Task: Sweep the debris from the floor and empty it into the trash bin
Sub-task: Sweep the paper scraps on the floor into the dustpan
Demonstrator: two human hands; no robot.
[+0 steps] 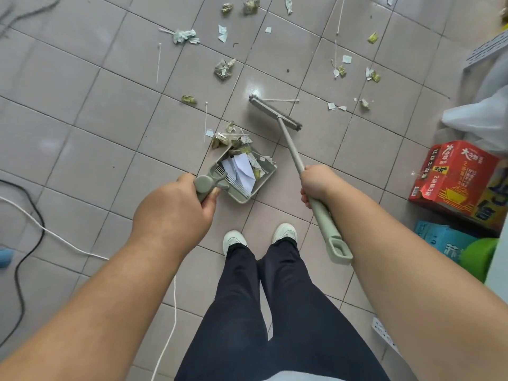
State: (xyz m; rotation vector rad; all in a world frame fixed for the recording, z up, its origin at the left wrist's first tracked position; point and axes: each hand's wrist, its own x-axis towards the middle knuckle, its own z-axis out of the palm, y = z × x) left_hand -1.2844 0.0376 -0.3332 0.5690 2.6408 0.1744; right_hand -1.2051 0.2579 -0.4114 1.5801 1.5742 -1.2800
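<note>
Near the feet, left hand (176, 213) gripping part-filled dustpan (242, 174), right hand (316, 185) clutching broom (277, 114); debris (224, 69) scattered far; bin seemingly unseen.

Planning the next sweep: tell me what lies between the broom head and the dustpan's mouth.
Head view: bare tile separates the broom head from the dustpan; the crumpled paper pile sits at its mouth, off to the left.
</note>
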